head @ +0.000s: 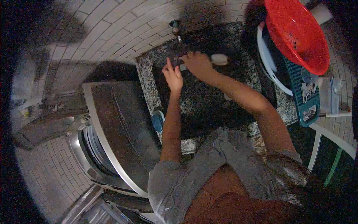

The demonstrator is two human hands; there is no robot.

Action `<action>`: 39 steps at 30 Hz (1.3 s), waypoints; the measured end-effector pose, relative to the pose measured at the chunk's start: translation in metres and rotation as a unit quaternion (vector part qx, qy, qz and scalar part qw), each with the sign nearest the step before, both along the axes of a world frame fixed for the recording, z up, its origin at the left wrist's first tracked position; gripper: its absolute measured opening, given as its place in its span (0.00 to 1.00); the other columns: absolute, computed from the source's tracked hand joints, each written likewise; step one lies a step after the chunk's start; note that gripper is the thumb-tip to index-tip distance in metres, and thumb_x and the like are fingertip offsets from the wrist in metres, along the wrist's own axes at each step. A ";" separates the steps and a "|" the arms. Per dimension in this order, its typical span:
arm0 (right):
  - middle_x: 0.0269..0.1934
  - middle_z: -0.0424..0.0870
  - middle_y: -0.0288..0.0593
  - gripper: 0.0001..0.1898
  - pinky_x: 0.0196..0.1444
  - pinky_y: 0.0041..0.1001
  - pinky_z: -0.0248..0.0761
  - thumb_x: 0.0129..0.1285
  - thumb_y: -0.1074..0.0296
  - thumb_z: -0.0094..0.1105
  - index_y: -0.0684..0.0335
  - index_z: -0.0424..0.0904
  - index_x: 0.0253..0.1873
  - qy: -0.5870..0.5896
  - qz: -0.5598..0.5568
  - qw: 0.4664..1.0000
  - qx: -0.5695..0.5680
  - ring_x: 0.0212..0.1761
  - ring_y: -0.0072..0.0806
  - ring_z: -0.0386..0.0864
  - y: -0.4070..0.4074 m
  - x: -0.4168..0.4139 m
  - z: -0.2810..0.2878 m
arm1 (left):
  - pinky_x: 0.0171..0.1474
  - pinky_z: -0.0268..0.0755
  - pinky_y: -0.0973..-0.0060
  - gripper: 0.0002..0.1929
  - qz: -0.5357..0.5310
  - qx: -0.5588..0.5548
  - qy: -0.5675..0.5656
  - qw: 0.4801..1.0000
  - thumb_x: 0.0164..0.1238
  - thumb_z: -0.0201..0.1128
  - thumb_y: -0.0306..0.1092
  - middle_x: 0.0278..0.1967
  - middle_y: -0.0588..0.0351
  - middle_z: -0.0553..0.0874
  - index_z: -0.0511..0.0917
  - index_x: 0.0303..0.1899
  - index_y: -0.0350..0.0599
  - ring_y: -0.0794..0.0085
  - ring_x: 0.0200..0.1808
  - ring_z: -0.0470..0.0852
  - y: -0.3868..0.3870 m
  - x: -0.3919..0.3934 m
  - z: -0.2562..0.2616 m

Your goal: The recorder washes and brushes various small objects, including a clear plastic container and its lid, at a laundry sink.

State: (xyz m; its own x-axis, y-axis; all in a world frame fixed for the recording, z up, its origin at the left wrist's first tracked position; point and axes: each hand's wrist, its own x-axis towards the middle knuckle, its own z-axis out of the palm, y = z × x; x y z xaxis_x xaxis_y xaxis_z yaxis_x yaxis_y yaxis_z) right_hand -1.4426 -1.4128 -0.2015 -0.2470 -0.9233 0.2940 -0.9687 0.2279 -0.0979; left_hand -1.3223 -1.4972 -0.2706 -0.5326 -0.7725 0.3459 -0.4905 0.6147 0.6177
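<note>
Over the dark granite sink [201, 112], my left hand [174, 78] holds a small clear container [176, 61], perhaps a glass, between thumb and raised fingers. My right hand [198, 65] comes in from the right, its fingers curled down close to the container. Whether those fingers grip anything is too blurred to tell. Just beyond my right wrist lies a pale oval object [219, 59] in the sink. A wall tap [176, 29] points down toward the sink, above both hands.
A blue scrubbing sponge or brush [158, 121] rests on the sink's left rim. At right, a red plastic basin [299, 36] leans above a white-rimmed tub [268, 61] and a green ridged washboard [303, 98]. A stainless steel appliance [120, 126] stands left. Brick-patterned tiles [134, 25] line the wall.
</note>
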 end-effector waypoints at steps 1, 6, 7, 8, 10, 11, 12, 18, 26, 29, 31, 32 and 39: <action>0.28 0.76 0.44 0.10 0.22 0.32 0.73 0.53 0.68 0.49 0.61 0.68 0.40 -0.001 -0.002 1.000 0.000 0.32 0.36 0.79 -0.001 0.001 0.001 | 0.46 0.63 0.63 0.27 -0.002 0.000 -0.001 1.000 0.64 0.47 0.43 0.46 0.38 0.66 0.55 0.62 0.45 0.49 0.43 0.68 -0.002 -0.003 0.000; 0.33 0.76 0.43 0.09 0.25 0.32 0.73 0.53 0.69 0.48 0.62 0.69 0.40 -0.010 -0.079 0.984 0.162 0.33 0.36 0.79 0.002 0.014 0.039 | 0.46 0.63 0.64 0.26 -0.033 -0.068 -0.047 0.996 0.64 0.46 0.42 0.44 0.39 0.67 0.56 0.62 0.46 0.50 0.43 0.68 -0.007 -0.012 -0.003; 0.33 0.76 0.43 0.09 0.25 0.32 0.73 0.53 0.69 0.48 0.62 0.69 0.40 -0.010 -0.081 0.983 0.163 0.33 0.36 0.79 0.006 0.010 0.039 | 0.46 0.63 0.64 0.26 -0.035 -0.067 -0.047 0.996 0.64 0.46 0.42 0.44 0.39 0.67 0.56 0.62 0.46 0.50 0.43 0.68 -0.008 -0.013 -0.006; 0.33 0.76 0.44 0.09 0.26 0.32 0.73 0.54 0.69 0.47 0.62 0.69 0.40 -0.070 -0.051 0.988 0.131 0.32 0.37 0.79 0.015 0.002 0.036 | 0.47 0.62 0.63 0.25 -0.024 -0.052 -0.034 0.998 0.64 0.46 0.43 0.44 0.39 0.68 0.56 0.62 0.46 0.50 0.43 0.68 -0.009 -0.015 -0.011; 0.33 0.76 0.45 0.09 0.27 0.33 0.73 0.55 0.69 0.46 0.62 0.69 0.41 -0.129 -0.020 0.987 0.097 0.31 0.38 0.79 0.032 -0.010 0.037 | 0.47 0.62 0.63 0.25 -0.012 -0.036 -0.021 0.999 0.65 0.45 0.43 0.43 0.39 0.68 0.56 0.62 0.46 0.49 0.43 0.68 -0.015 -0.015 -0.021; 0.33 0.76 0.47 0.10 0.28 0.34 0.73 0.56 0.69 0.46 0.63 0.68 0.42 -0.133 -0.029 0.985 0.103 0.31 0.39 0.79 0.042 -0.015 0.039 | 0.48 0.61 0.62 0.25 0.005 0.001 0.009 1.000 0.65 0.43 0.44 0.43 0.39 0.68 0.56 0.62 0.46 0.49 0.42 0.68 -0.019 -0.015 -0.025; 0.34 0.76 0.48 0.10 0.28 0.35 0.73 0.56 0.69 0.46 0.64 0.67 0.43 -0.135 -0.040 0.984 0.108 0.30 0.40 0.79 0.052 -0.020 0.042 | 0.49 0.61 0.62 0.25 0.021 0.039 0.040 0.998 0.66 0.42 0.45 0.43 0.39 0.68 0.56 0.62 0.46 0.48 0.42 0.68 -0.023 -0.016 -0.028; 0.33 0.75 0.49 0.07 0.29 0.39 0.72 0.57 0.68 0.46 0.61 0.65 0.40 -0.158 -0.155 0.967 0.130 0.31 0.43 0.78 0.101 -0.027 0.014 | 0.46 0.67 0.61 0.24 -0.045 0.137 0.073 0.987 0.68 0.38 0.46 0.48 0.38 0.67 0.57 0.61 0.45 0.50 0.45 0.71 -0.045 -0.022 -0.045; 0.34 0.74 0.50 0.09 0.31 0.41 0.71 0.58 0.65 0.47 0.60 0.64 0.42 -0.230 -0.200 0.944 0.128 0.32 0.47 0.76 0.143 -0.026 -0.026 | 0.27 0.78 0.73 0.26 -0.078 0.330 0.170 0.925 0.66 0.37 0.52 0.53 0.45 0.68 0.57 0.60 0.46 0.57 0.44 0.75 -0.020 -0.044 -0.020; 0.37 0.75 0.52 0.12 0.32 0.43 0.71 0.57 0.65 0.46 0.60 0.65 0.46 -0.263 -0.216 0.931 0.133 0.32 0.49 0.76 0.145 -0.027 -0.029 | 0.28 0.78 0.71 0.28 -0.034 0.523 0.232 0.819 0.65 0.36 0.56 0.50 0.48 0.71 0.60 0.58 0.47 0.59 0.43 0.75 -0.026 -0.040 -0.027; 0.39 0.75 0.54 0.15 0.33 0.45 0.71 0.57 0.65 0.45 0.61 0.66 0.49 -0.291 -0.216 0.925 0.117 0.33 0.49 0.77 0.144 -0.025 -0.027 | 0.28 0.77 0.71 0.29 -0.008 0.630 0.250 0.735 0.64 0.35 0.59 0.48 0.50 0.73 0.62 0.57 0.48 0.61 0.42 0.76 -0.033 -0.031 -0.043; 0.38 0.74 0.51 0.13 0.34 0.42 0.71 0.58 0.66 0.46 0.60 0.66 0.48 -0.295 -0.210 0.929 0.070 0.33 0.48 0.76 0.144 -0.022 -0.024 | 0.27 0.75 0.72 0.30 -0.012 0.655 0.272 0.705 0.63 0.34 0.61 0.46 0.51 0.74 0.64 0.55 0.47 0.62 0.39 0.76 -0.034 -0.027 -0.052; 0.37 0.73 0.47 0.14 0.35 0.39 0.71 0.59 0.66 0.46 0.54 0.68 0.51 -0.300 -0.213 0.926 0.088 0.34 0.46 0.76 0.148 -0.018 -0.012 | 0.22 0.71 0.76 0.33 -0.098 0.764 0.386 0.508 0.59 0.34 0.65 0.37 0.51 0.78 0.68 0.49 0.46 0.62 0.28 0.77 -0.019 -0.028 -0.077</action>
